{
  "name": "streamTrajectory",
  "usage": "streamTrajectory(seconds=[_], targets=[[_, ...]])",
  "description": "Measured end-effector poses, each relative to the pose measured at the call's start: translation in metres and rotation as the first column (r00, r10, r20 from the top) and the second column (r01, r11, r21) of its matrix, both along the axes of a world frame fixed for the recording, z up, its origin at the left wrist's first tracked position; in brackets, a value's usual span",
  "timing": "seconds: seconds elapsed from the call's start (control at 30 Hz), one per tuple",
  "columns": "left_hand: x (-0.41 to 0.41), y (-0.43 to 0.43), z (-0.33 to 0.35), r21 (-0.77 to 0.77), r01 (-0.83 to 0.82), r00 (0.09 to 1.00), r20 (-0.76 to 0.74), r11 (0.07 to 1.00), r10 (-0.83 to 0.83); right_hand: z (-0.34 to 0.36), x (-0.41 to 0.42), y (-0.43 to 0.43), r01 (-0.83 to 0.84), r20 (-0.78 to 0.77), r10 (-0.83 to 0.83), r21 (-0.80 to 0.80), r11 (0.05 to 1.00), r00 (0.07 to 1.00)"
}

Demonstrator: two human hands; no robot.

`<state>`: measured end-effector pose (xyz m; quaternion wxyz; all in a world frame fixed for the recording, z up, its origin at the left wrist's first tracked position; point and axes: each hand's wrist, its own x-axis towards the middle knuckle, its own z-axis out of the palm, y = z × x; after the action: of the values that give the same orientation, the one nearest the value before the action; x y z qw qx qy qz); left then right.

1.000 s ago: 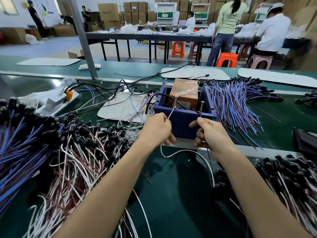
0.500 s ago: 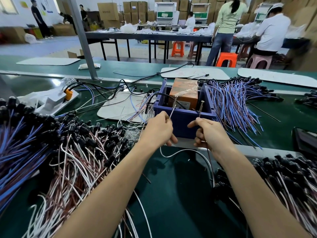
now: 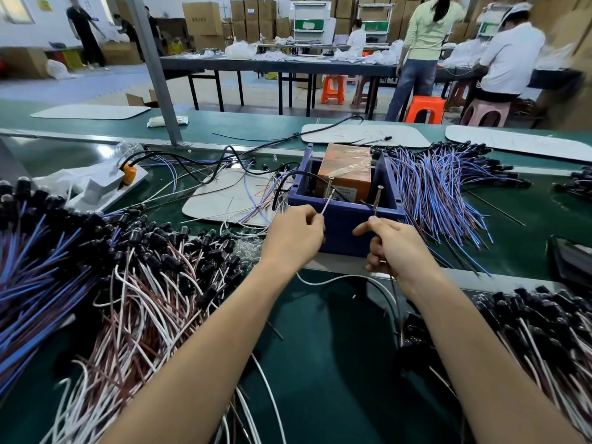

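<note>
The left hand (image 3: 293,237) pinched the end of a white wire (image 3: 327,203) between thumb and fingers, its bare tip slanting up toward the left of two upright screws (image 3: 330,187) on the near wall of the blue bin (image 3: 346,225). Whether tip and screw touched was unclear. The right hand (image 3: 397,251), just right of it, curled round a brown wire (image 3: 394,299) that trailed down over the green bench (image 3: 320,363). An orange carton (image 3: 347,168) sat inside the bin.
</note>
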<state>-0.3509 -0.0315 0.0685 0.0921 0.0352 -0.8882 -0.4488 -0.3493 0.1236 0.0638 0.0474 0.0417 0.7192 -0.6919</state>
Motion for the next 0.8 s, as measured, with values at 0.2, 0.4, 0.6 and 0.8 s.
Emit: streamTrajectory(seconds=[0.2, 0.4, 0.6, 0.8], targets=[[0.003, -0.003, 0.007, -0.095, -0.078, 0.991, -0.115, 0.992, 0.067, 0.004, 0.001, -0.001, -0.002, 0.002, 0.002, -0.008, 1.000, 1.000], [0.007, -0.002, 0.008, 0.091, 0.012, 0.998, -0.066, 0.996, -0.006, 0.004, 0.002, 0.001, -0.010, -0.006, 0.010, 0.011, 1.000, 1.000], [0.004, -0.001, 0.002, 0.192, 0.023, 0.995, -0.104, 0.981, -0.003, 0.003, 0.001, 0.000, -0.013, -0.007, 0.013, 0.000, 1.000, 1.000], [0.003, 0.002, -0.001, 0.243, 0.030, 0.992, -0.125, 0.969, 0.000, 0.002, 0.000, 0.000, -0.020, -0.007, 0.020, -0.003, 1.000, 1.000]])
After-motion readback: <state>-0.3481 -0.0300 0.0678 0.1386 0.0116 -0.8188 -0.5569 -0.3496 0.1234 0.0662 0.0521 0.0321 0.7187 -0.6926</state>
